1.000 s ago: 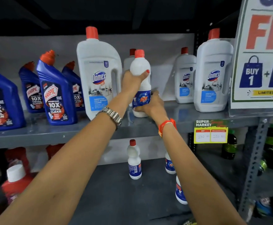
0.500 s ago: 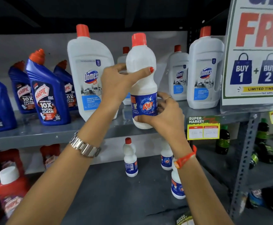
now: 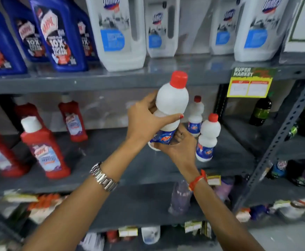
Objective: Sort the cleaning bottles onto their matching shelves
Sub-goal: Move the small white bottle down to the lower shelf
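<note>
Both hands hold the white bottle (image 3: pixel 171 105) in the air before the middle shelf (image 3: pixel 111 171). The left hand (image 3: pixel 144 122) wraps its waist, thumb across the front; the right hand (image 3: pixel 177 147) cups the base, fingers curled under the label. It looks like rigid, smooth plastic, probably full and fairly heavy, so the narrow waist is the sure grip. Its long axis is near upright, red cap (image 3: pixel 179 79) up and tipped slightly right.

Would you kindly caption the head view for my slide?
Left hand and right hand hold a white Rin bottle before the middle shelf.
</note>
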